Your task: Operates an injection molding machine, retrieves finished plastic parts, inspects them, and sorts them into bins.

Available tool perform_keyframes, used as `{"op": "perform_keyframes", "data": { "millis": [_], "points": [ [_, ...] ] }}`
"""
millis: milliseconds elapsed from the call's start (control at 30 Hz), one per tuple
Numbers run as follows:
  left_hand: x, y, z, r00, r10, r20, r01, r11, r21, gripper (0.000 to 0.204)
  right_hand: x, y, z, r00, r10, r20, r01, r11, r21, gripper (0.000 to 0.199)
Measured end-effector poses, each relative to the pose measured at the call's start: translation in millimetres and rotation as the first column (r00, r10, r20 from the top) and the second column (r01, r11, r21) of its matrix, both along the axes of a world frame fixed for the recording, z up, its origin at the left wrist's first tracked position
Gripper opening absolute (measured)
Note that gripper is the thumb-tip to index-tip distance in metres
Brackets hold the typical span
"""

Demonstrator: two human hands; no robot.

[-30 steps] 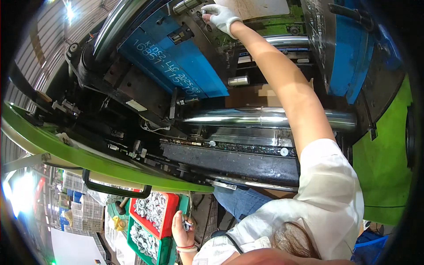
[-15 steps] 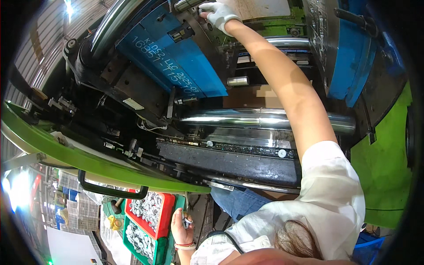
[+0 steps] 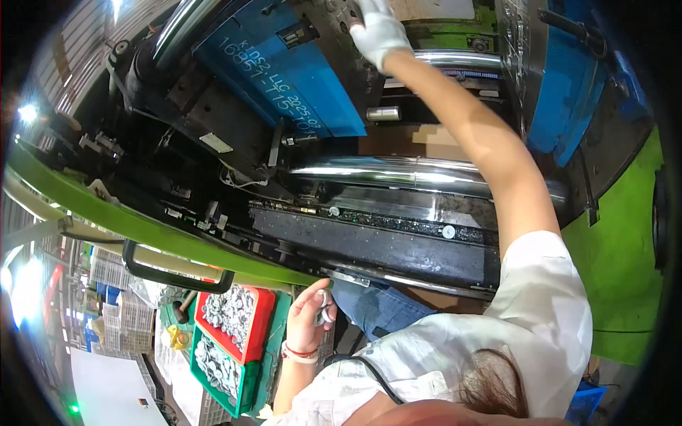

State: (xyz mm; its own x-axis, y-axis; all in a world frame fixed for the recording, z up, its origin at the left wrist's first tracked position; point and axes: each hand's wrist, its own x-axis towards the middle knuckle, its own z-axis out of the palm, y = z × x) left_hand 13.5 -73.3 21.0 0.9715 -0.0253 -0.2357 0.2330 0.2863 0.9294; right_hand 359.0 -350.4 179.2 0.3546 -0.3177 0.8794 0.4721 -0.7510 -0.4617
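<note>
My left hand (image 3: 307,325), bare with a red band at the wrist, is closed around small grey metal parts (image 3: 323,312) in front of my body. Their exact shape is partly hidden by the fingers. At the top, my right hand (image 3: 383,39) wears a white glove with bare fingertips. It reaches into the machine at the dark steel face of the left mould half, beside a blue mould plate (image 3: 298,92). Its fingers stretch upward with the thumb apart, and the farthest fingertips are cut off by the picture's edge.
Polished tie bars (image 3: 398,170) cross below my right arm. Another blue mould half (image 3: 568,92) stands to the right. A green machine door (image 3: 170,248) with a black handle (image 3: 170,284) is at left. Beyond it, red (image 3: 263,319) and green (image 3: 245,397) trays hold many small grey parts.
My right hand has shifted right and farther up the mould face, its fingers now more stretched. My left hand has risen and moved slightly right, still holding the small grey parts.
</note>
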Motion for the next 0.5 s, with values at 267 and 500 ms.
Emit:
{"op": "perform_keyframes", "data": {
  "millis": [267, 500],
  "points": [
    [44, -29, 42, 0.948, 0.166, 0.270, -0.206, 0.970, 0.128, 0.026, -195, 69, -68, 0.061, 0.682, -0.729, -0.996, 0.092, 0.002, 0.031],
    [68, -44, 65, 0.876, 0.255, 0.410, -0.280, 0.960, 0.002, 0.021, -200, 72, -72, 0.082, 0.800, -0.595, -0.954, 0.235, 0.185, 0.037]
  ]
}}
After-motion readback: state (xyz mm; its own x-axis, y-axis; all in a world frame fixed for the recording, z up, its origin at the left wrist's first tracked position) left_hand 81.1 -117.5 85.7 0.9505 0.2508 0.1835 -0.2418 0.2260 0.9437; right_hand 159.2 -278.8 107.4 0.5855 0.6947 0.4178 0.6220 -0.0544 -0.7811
